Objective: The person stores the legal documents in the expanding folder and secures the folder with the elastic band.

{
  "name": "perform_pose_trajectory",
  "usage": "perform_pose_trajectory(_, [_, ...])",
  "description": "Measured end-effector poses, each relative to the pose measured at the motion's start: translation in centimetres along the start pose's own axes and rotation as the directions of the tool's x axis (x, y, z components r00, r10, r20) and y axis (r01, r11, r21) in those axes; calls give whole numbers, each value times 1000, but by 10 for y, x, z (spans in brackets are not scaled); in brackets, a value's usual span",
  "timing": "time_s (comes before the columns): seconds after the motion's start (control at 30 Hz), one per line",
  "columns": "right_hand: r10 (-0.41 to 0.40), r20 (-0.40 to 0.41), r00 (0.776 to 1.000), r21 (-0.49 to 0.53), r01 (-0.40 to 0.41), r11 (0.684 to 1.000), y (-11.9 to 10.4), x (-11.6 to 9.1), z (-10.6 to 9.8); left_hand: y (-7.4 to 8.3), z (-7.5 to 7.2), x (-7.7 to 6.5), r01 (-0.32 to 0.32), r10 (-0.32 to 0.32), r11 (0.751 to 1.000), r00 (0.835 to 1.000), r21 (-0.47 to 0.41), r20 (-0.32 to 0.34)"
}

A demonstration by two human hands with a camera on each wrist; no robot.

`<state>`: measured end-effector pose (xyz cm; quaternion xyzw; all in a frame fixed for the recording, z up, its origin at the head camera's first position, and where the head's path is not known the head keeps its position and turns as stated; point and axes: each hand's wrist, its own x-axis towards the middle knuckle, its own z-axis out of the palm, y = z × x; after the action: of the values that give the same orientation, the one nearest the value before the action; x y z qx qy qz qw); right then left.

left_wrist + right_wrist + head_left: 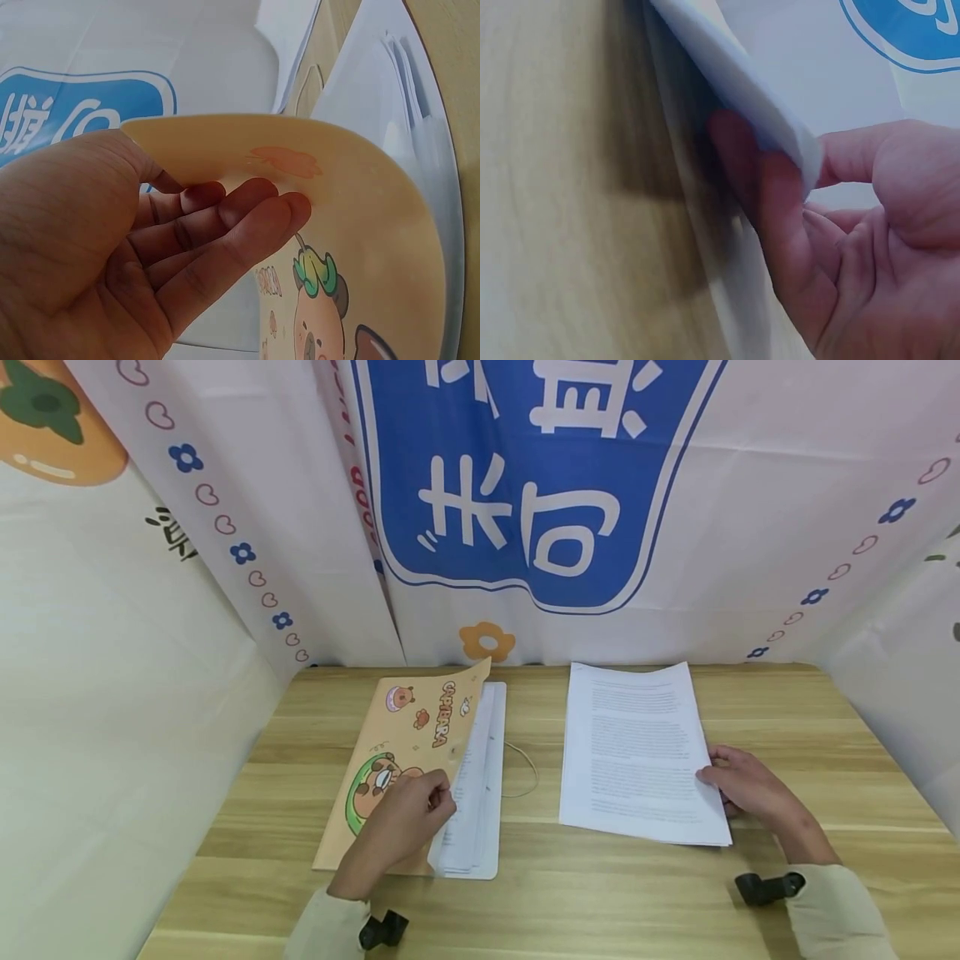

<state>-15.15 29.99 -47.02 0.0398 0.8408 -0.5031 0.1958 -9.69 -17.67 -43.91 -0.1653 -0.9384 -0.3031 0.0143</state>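
On the left of the table lies a tan document folder (401, 718) printed with cartoon capybaras, its cover partly lifted along the right side. My left hand (405, 818) pinches the edge of that cover; in the left wrist view the fingers (255, 225) lie against its printed face. White sheets (471, 793) show inside the folder. To the right is a stack of printed paper (637, 752). My right hand (753, 789) grips the stack's right edge, thumb on top, and the right wrist view shows fingers (784, 202) underneath the raised edge.
A thin elastic loop (534, 768) sticks out from the folder's right side, between folder and stack. The wooden table (585, 893) ends at a white printed cloth (750, 568) behind, with cloth at both sides too. Black camera mounts (768, 889) sit at both wrists.
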Motion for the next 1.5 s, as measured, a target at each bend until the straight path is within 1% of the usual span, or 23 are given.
perform_pose_trajectory(0.1, [-10,9,1000,32,10,999,1,0,-2,1,-1,0,4,-4,1000,1000,4,0])
perform_pose_trajectory(0.3, [-27,76,997,115,18,993,3,-2,-8,1,-3,0,-9,9,1000,1000,4,0])
perform_pose_trajectory(0.4, [-18,90,996,155,4,988,4,-2,-8,1,-4,1,-11,11,1000,1000,5,0])
perform_pose_trajectory(0.47, [-27,100,995,179,9,984,5,-2,-8,1,-5,1,-14,14,1000,1000,6,0])
perform_pose_trajectory(0.53, [-44,115,992,221,18,975,6,-2,-9,1,-5,1,-17,17,1000,1000,5,-1])
perform_pose_trajectory(0.67, [-124,158,980,309,70,948,9,-3,-10,2,-6,1,-26,25,1000,1000,-3,-9])
perform_pose_trajectory(0.73, [-165,169,972,337,100,936,10,-4,-11,2,-6,1,-26,26,1000,1000,-8,-12])
perform_pose_trajectory(0.83, [-206,180,962,358,131,925,9,-4,-10,1,-6,1,-31,30,999,999,-8,-16])
perform_pose_trajectory(0.97, [-217,203,955,364,132,922,4,-4,-6,0,-6,0,-30,29,1000,999,-8,-19])
perform_pose_trajectory(1.13, [-226,231,946,359,133,924,-7,-3,5,0,-6,-1,-29,29,1000,999,-9,-18])
perform_pose_trajectory(1.33, [-250,265,931,373,140,917,-17,6,21,-1,-6,-1,-36,36,999,999,-12,-19])
perform_pose_trajectory(1.5, [-251,273,929,359,144,922,-27,13,32,0,-5,-2,-31,31,999,999,-11,-12])
